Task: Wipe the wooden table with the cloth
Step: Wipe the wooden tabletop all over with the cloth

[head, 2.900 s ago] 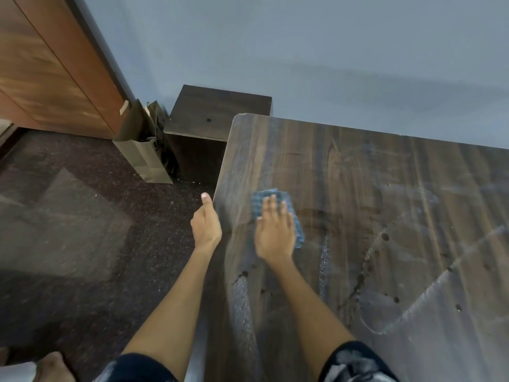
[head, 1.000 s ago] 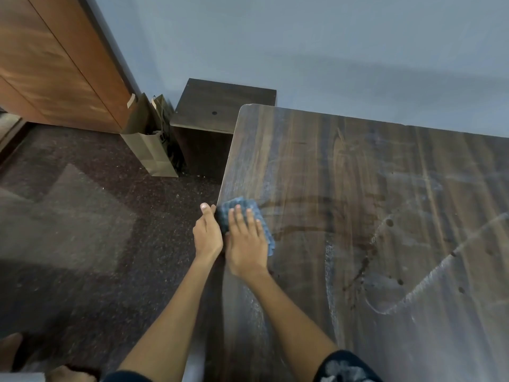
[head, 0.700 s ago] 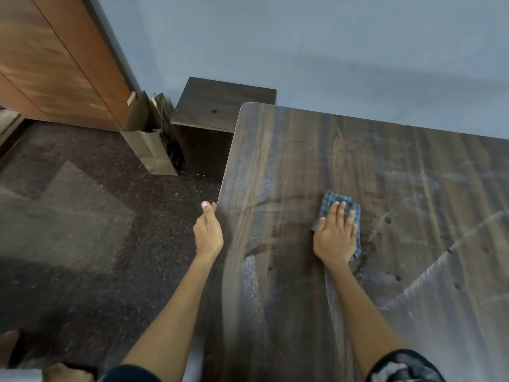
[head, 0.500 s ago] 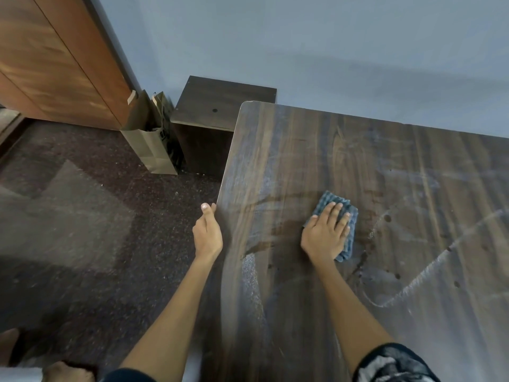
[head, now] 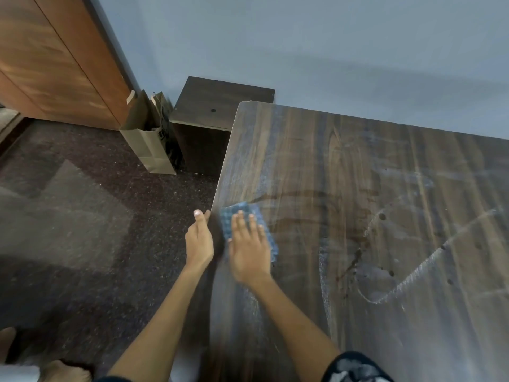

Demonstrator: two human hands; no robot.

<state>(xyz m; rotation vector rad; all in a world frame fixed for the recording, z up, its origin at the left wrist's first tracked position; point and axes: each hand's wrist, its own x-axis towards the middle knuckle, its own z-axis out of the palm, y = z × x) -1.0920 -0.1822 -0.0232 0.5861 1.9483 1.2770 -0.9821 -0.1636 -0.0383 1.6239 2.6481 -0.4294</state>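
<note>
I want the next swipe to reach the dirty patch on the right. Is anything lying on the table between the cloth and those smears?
Nothing visible: the right hand presses the cloth flat, and only bare table lies before the smears.

Your right hand (head: 249, 250) lies flat over most of the blue checked cloth (head: 242, 216), so you see only the cloth's far edge and a strip along its right side, and both are smeared by motion blur. The wooden table (head: 358, 175) runs out past the right and bottom edges of the view, and your left hand (head: 199, 244) sits at its left edge with the fingers out of sight, so you cannot tell how they lie. A bare foot (head: 64, 372) is cut off at the bottom edge, and what sits inside the paper bag (head: 150, 144) is too dark to make out.
</note>
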